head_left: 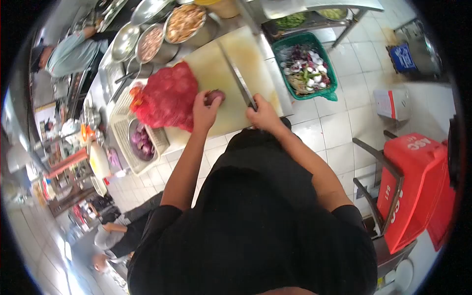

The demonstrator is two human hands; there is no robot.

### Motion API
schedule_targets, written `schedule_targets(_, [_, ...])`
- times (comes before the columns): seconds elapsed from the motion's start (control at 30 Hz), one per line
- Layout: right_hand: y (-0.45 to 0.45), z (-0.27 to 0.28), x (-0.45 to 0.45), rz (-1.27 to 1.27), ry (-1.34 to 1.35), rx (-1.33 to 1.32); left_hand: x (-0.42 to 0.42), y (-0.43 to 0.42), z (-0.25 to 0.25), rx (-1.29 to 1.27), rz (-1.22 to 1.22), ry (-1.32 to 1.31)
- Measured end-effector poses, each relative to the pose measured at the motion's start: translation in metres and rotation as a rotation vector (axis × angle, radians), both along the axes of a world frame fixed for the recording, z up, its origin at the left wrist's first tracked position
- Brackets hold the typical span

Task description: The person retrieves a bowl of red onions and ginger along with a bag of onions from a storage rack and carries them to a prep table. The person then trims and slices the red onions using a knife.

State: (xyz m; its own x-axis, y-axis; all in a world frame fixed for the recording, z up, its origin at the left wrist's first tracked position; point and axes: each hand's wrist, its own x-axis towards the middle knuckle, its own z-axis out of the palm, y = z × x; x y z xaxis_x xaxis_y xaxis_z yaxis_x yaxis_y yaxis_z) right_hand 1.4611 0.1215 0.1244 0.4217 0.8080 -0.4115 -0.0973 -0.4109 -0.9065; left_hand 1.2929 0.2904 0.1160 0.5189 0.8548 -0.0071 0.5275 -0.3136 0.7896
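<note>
My left hand (pixel 206 111) holds a dark red onion (pixel 214 97) on the pale cutting board (pixel 246 49). In my right hand (pixel 265 114) is the handle of a long knife (pixel 236 71), its blade lying across the board and pointing away from me. A red mesh bag full of onions (pixel 169 96) rests on the board's left side, close to my left hand. Left of the bag, a cream plastic basket (pixel 119 129) carries a metal bowl with purple onions (pixel 141 143).
Metal bowls of cut food (pixel 184 23) stand behind the board. A green bin (pixel 330 61) with onion scraps is on the right, and red crates (pixel 413 187) are at the far right. One person (pixel 73 54) is at upper left, another (pixel 118 233) at lower left.
</note>
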Motion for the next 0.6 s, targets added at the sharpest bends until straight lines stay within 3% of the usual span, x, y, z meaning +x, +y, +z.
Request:
schedule_targets(0.23, [-0.006, 0.019, 0.014, 0.051, 0.105, -0.012, 0.014, -0.015, 0.009, -0.403, 0.065, -0.162])
schedule_targets(0.37, [-0.015, 0.026, 0.005, 0.081, -0.129, -0.026, 0.015, -0.015, 0.001, -0.498, 0.154, -0.209])
schedule_targets(0.47, [-0.022, 0.006, -0.003, 0.163, -0.551, 0.118, 0.016, -0.017, -0.007, -0.538, 0.19, -0.211])
schedule_targets(0.6, [-0.001, 0.057, 0.013, 0.27, -0.551, 0.006, 0.042, -0.003, 0.038, -0.539, 0.222, -0.163])
